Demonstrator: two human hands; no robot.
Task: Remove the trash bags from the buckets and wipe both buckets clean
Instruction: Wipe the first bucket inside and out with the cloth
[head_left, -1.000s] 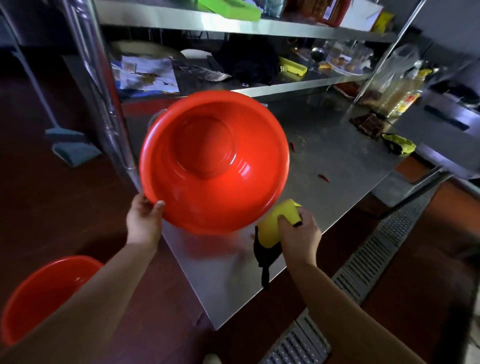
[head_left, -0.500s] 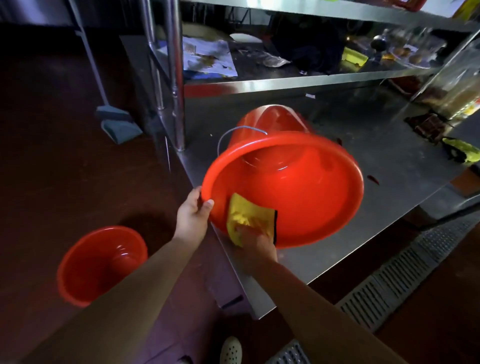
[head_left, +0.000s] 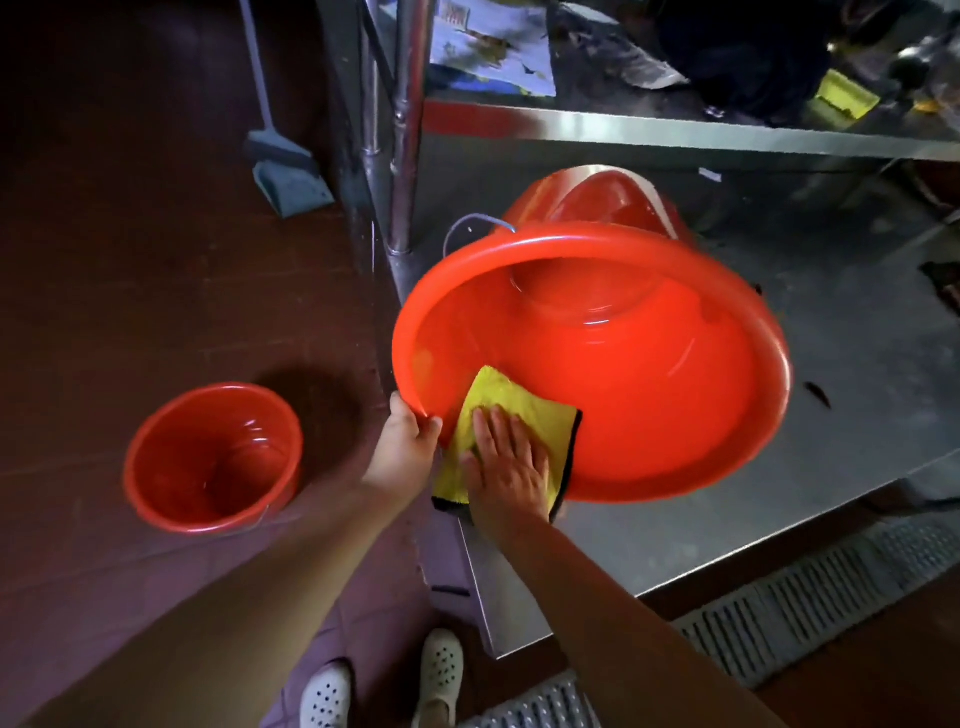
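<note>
A red bucket (head_left: 649, 374) lies tilted on the steel table (head_left: 857, 415), its mouth facing me and its wire handle at the far left. My left hand (head_left: 408, 441) grips its near rim, thumb over the edge. A yellow cloth (head_left: 519, 415) with a dark border lies over the rim and inner wall. My right hand (head_left: 511, 467) presses flat on the cloth, fingers straight. A second red bucket (head_left: 213, 457) stands upright on the floor to the left; it holds no bag.
A steel shelf post (head_left: 405, 130) rises just left of the bucket, with a cluttered shelf (head_left: 675, 130) behind it. A grey dustpan (head_left: 291, 171) leans at the far left. A floor drain grate (head_left: 805, 597) runs along the lower right. My white shoes (head_left: 384, 680) are below.
The bucket has come down from being held up and now lies on the table. My right hand has moved the cloth from beside it onto its inner wall and flattened on it.
</note>
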